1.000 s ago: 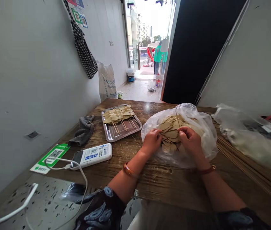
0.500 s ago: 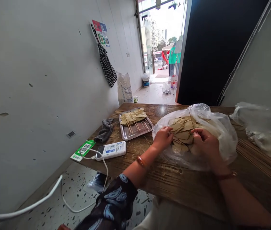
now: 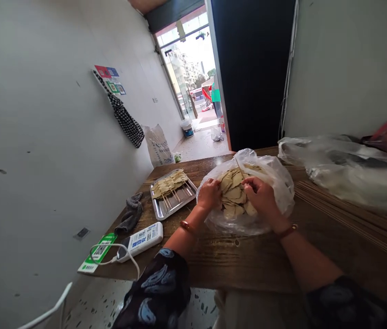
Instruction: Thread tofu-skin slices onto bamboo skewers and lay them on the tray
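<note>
A clear plastic bag [image 3: 284, 183] lies open on the table, filled with thin, flat, pale yellow-green slices [image 3: 233, 195]. At its left side my left hand [image 3: 210, 193] is closed, fingertips curled against the slices; what it pinches is hidden. My right hand [image 3: 261, 197] pinches a thin wooden skewer [image 3: 239, 167], which slants up and away over the heap. To the left, a metal tray [image 3: 161, 212] bears skewered slices [image 3: 170, 183], their bare stick ends pointing toward me.
Loose skewers [image 3: 344, 212] lie in a bundle on the right of the wooden table [image 3: 220, 260], beside more plastic bags [image 3: 357, 173]. A grey cloth [image 3: 129, 214], a white payment device [image 3: 143, 241] with a cable and a green code card [image 3: 99, 253] are at left.
The view has turned right, so everything appears further left, and more of the right-hand bags shows. My left hand remains at the slices, and my right hand still pinches the skewer.
</note>
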The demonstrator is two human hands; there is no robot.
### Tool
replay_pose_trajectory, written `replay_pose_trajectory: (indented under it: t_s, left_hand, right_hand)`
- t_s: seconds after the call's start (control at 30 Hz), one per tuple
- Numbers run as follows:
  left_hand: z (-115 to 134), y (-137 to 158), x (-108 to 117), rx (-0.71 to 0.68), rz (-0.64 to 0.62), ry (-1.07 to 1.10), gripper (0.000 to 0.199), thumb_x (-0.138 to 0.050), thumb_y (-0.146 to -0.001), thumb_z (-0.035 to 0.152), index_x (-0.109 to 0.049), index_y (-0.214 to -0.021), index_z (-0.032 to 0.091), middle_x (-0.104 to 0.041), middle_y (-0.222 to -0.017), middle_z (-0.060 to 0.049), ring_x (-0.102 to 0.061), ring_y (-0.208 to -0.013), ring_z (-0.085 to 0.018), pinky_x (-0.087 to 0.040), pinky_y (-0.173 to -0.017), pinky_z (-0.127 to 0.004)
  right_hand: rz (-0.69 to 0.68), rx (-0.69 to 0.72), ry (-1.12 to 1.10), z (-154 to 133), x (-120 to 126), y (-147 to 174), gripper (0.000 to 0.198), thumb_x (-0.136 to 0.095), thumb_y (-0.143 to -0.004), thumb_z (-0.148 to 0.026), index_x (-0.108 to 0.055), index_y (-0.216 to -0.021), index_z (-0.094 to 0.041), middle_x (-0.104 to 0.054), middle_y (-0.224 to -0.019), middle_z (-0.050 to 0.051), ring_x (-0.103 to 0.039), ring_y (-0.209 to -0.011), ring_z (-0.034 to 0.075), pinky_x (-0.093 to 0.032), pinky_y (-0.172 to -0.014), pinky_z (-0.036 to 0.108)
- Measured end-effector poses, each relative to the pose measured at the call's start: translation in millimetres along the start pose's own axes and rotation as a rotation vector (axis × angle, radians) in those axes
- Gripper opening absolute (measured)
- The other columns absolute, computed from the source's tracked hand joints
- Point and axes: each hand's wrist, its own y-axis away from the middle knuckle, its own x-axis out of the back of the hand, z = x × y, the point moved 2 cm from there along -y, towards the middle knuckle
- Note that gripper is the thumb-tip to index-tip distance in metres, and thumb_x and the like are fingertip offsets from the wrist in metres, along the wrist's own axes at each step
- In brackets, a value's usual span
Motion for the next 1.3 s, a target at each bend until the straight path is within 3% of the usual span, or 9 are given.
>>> replay_pose_trajectory:
  t_s: [0.2, 0.33, 0.47, 0.57, 0.67, 0.8, 0.97, 1.1, 1.3]
  left_hand:
    - [0, 2, 0, 0.006, 0.087, -0.012, 0.019, -0.050, -0.084, 0.015, -0.066, -0.093, 0.019, -0.063, -0.100, -0.009, -0.057, -0.096, -0.022, -0.044, -0.089, -0.035]
    - [2, 2, 5, 0.008, 0.159, 0.133, 0.014, -0.052, -0.078, 0.011, -0.063, -0.079, 0.020, -0.064, -0.098, -0.007, -0.057, -0.099, -0.021, -0.043, -0.094, -0.036]
    - [4, 0, 18, 0.146, 0.236, 0.622, 0.009, -0.052, -0.071, 0.013, -0.059, -0.071, 0.018, -0.066, -0.094, -0.005, -0.059, -0.091, -0.018, -0.047, -0.083, -0.032]
    - [6, 4, 24, 0.313, 0.174, 1.129, 0.006, -0.054, -0.069, 0.019, -0.056, -0.074, 0.017, -0.063, -0.077, -0.001, -0.060, -0.071, -0.013, -0.049, -0.071, -0.028]
    - [9, 15, 27, 0.391, 0.084, 1.411, 0.013, -0.058, -0.066, 0.021, -0.053, -0.077, 0.017, -0.059, -0.067, 0.002, -0.057, -0.060, -0.011, -0.046, -0.059, -0.023]
    - [5, 31, 26, 0.437, 0.080, 1.496, 0.016, -0.057, -0.062, 0.016, -0.052, -0.077, 0.017, -0.055, -0.059, 0.005, -0.053, -0.053, -0.007, -0.035, -0.048, -0.017]
    - [-6, 42, 21, 0.575, 0.047, 1.658, 0.030, -0.065, -0.058, 0.012, -0.061, -0.087, 0.015, -0.060, -0.069, 0.005, -0.053, -0.055, -0.003, -0.043, -0.055, -0.015]
    - [-7, 45, 18, 0.603, -0.059, 1.749, 0.030, -0.076, -0.061, 0.021, -0.066, -0.089, 0.013, -0.062, -0.069, 0.002, -0.053, -0.055, -0.004, -0.042, -0.053, -0.015]
    - [-11, 49, 22, 0.536, 0.080, 1.645, 0.030, -0.083, -0.059, 0.028, -0.062, -0.074, 0.014, -0.059, -0.066, 0.003, -0.052, -0.056, -0.005, -0.040, -0.053, -0.016]
  right_hand:
    - [0.027, 0.022, -0.022, -1, 0, -3, 0.021, -0.049, -0.077, -0.024, -0.067, -0.085, -0.018, -0.068, -0.073, 0.003, -0.057, -0.060, 0.015, -0.042, -0.058, 0.025]
    - [0.025, 0.016, -0.023, 0, -1, -2, 0.019, -0.050, -0.077, -0.024, -0.067, -0.084, -0.017, -0.066, -0.069, 0.002, -0.055, -0.057, 0.015, -0.041, -0.056, 0.025]
    - [-0.010, 0.007, -0.045, -3, -2, -1, 0.020, -0.050, -0.078, -0.026, -0.067, -0.083, -0.017, -0.061, -0.062, -0.001, -0.050, -0.053, 0.013, -0.038, -0.052, 0.024]
    - [-0.040, -0.006, -0.041, -7, -3, 1, 0.021, -0.050, -0.077, -0.026, -0.069, -0.082, -0.017, -0.057, -0.058, -0.001, -0.048, -0.051, 0.013, -0.035, -0.049, 0.024]
    - [-0.122, 0.011, -0.002, -15, -4, 6, 0.028, -0.049, -0.078, -0.025, -0.073, -0.090, -0.018, -0.054, -0.054, -0.003, -0.045, -0.049, 0.012, -0.033, -0.048, 0.023]
    - [-0.302, 0.052, 0.055, -26, -8, 13, 0.041, -0.048, -0.078, -0.021, -0.072, -0.110, -0.020, -0.057, -0.055, -0.004, -0.046, -0.048, 0.011, -0.035, -0.050, 0.023]
    - [-0.433, 0.098, 0.078, -29, -15, 19, 0.044, -0.047, -0.078, -0.016, -0.071, -0.115, -0.018, -0.074, -0.083, 0.003, -0.060, -0.062, 0.015, -0.046, -0.064, 0.027]
    - [-0.481, 0.119, 0.079, -25, -20, 22, 0.043, -0.048, -0.079, -0.015, -0.070, -0.115, -0.018, -0.076, -0.099, 0.005, -0.066, -0.073, 0.017, -0.049, -0.071, 0.027]
    - [-0.495, 0.070, 0.099, -22, -21, 25, 0.036, -0.050, -0.086, -0.022, -0.070, -0.116, -0.017, -0.076, -0.099, 0.006, -0.069, -0.077, 0.018, -0.053, -0.073, 0.029]
